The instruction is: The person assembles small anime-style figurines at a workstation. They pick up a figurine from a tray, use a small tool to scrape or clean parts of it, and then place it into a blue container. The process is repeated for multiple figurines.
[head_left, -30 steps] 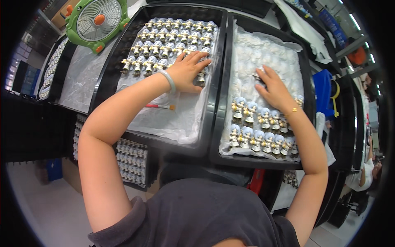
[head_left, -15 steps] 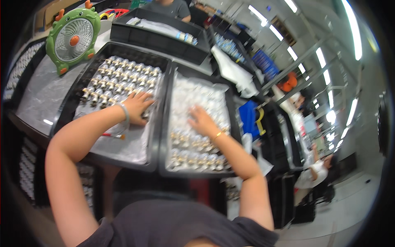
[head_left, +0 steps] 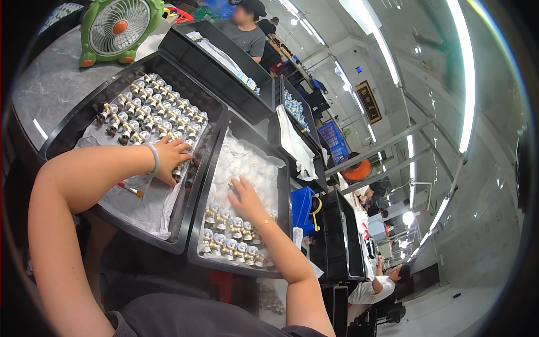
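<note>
Black, both: left tray (head_left: 76, 132) and right tray (head_left: 284, 194), side by side. White tissue (head_left: 247, 151), crumpled, covers the right tray's far part. Left hand (head_left: 171, 160): thumb and fingers spread at a row's near end; can't tell if gripping. Right hand (head_left: 245, 199): fingers apart, over the tissue. Brush (head_left: 133, 191) lies in left tray. Figurines (head_left: 230, 247): rows in both trays. Judgement: light touch, even spacing, neighbours left unjostled.

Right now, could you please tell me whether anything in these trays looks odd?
One thing, perhaps: a red-handled brush lies loose on the pale lining of the left tray, near the left hand, a lone tool beside rows of figurines. No spill stands out; figurines are too small to check for damage.
</note>
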Demonstrator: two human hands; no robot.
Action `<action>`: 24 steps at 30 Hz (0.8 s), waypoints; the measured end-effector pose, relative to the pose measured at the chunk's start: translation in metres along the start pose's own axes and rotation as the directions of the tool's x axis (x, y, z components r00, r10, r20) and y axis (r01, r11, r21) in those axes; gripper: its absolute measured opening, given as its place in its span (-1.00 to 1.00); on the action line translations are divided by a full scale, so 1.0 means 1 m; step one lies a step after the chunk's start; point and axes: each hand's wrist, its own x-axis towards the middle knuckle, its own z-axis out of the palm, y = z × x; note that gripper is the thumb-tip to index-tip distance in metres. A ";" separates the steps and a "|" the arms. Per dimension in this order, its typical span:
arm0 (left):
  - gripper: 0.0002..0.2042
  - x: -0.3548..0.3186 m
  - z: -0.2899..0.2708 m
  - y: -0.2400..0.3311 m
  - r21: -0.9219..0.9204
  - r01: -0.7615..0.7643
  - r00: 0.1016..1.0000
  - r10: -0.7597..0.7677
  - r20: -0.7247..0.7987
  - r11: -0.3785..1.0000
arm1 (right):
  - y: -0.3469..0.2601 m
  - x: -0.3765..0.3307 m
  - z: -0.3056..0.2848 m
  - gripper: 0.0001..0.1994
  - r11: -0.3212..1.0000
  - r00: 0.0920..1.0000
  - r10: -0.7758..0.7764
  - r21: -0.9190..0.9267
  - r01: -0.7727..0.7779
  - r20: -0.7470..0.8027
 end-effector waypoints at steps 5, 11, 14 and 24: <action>-0.16 0.000 -0.008 0.000 -0.027 0.029 0.999 -0.028 0.031 0.999 | -0.003 0.006 -0.007 -0.51 1.000 1.000 0.011 -0.001 -0.011 0.005; -0.16 0.001 -0.003 -0.001 -0.021 0.029 1.000 -0.028 0.007 0.999 | -0.004 0.008 -0.002 -0.50 0.998 0.998 0.049 0.041 -0.050 0.029; -0.18 0.006 -0.002 0.004 -0.044 0.021 1.000 -0.020 0.023 0.999 | 0.001 0.000 0.000 -0.50 0.996 0.997 0.076 0.047 -0.077 0.034; -0.20 -0.002 -0.009 0.004 -0.018 -0.002 1.000 0.002 0.008 1.000 | 0.004 -0.003 0.011 -0.46 0.989 0.993 0.116 0.099 -0.114 -0.020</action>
